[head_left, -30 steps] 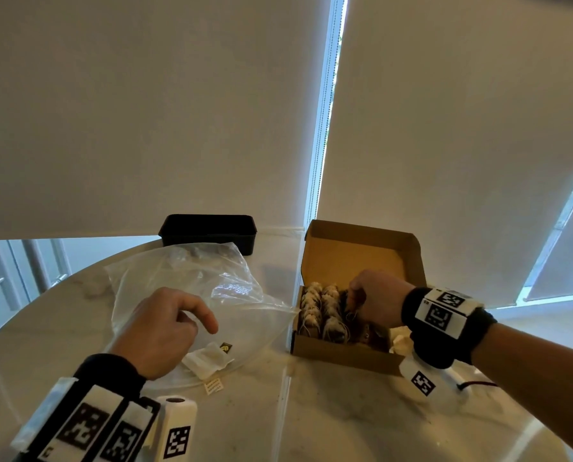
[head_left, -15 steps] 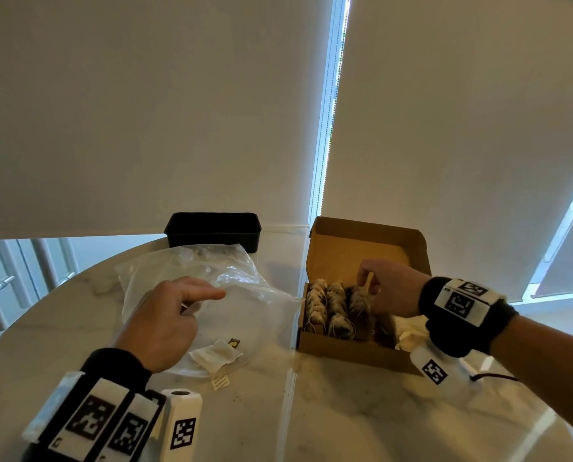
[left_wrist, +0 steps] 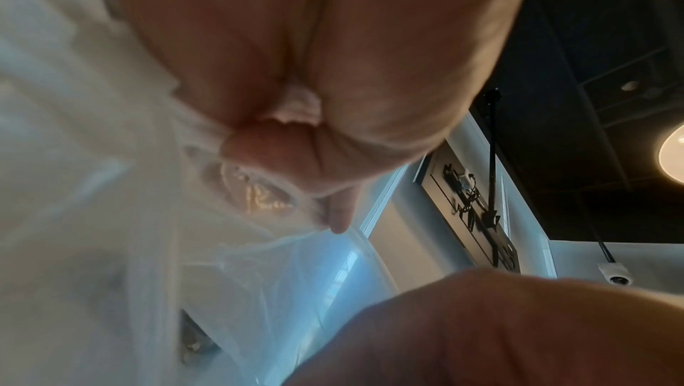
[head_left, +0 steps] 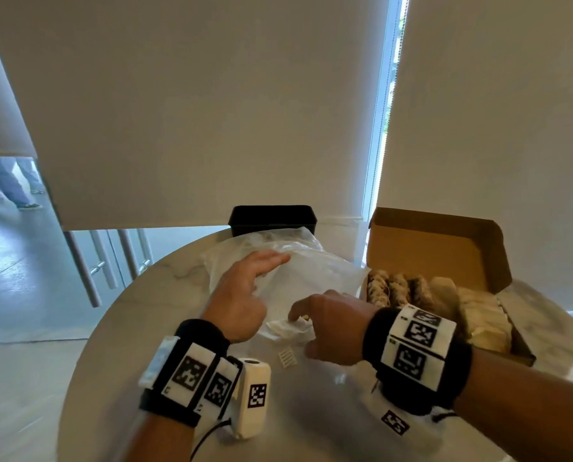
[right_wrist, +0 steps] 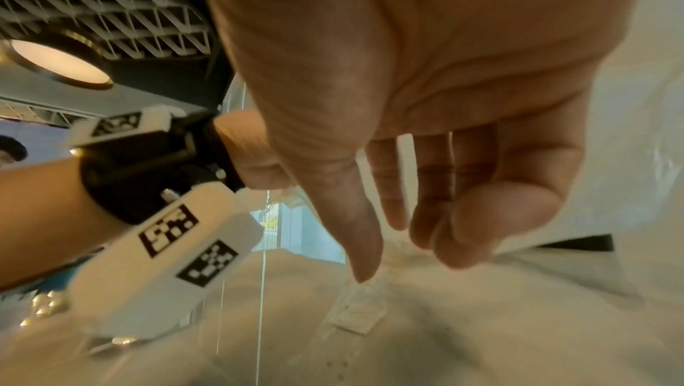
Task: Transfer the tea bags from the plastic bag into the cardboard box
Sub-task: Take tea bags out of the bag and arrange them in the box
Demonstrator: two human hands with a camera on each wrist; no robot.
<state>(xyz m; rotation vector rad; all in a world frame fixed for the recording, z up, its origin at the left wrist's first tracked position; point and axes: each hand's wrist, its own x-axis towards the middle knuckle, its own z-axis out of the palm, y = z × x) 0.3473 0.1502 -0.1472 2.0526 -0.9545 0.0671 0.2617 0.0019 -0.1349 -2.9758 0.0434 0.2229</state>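
Here the see-through plastic bag (head_left: 311,278) lies crinkled on the round table (head_left: 118,328), hiding one last tea bag (head_left: 286,326) under blur. The left hand (head_left: 241,295) pinches the bag's film. The right hand (head_left: 331,325) hangs loose, holding nothing. The brown cardboard box (head_left: 438,248) holds bumpy tea bags.

A round marble table (head_left: 145,328) carries the plastic bag (head_left: 318,278), cardboard box (head_left: 438,251) and black container (head_left: 273,218).

Home or office lounge: round marble bench (head_left: 151,315), roller blinds (head_left: 211,105), glass wall at 9 o'clock, ceiling lamp (right_wrist: 55,63).
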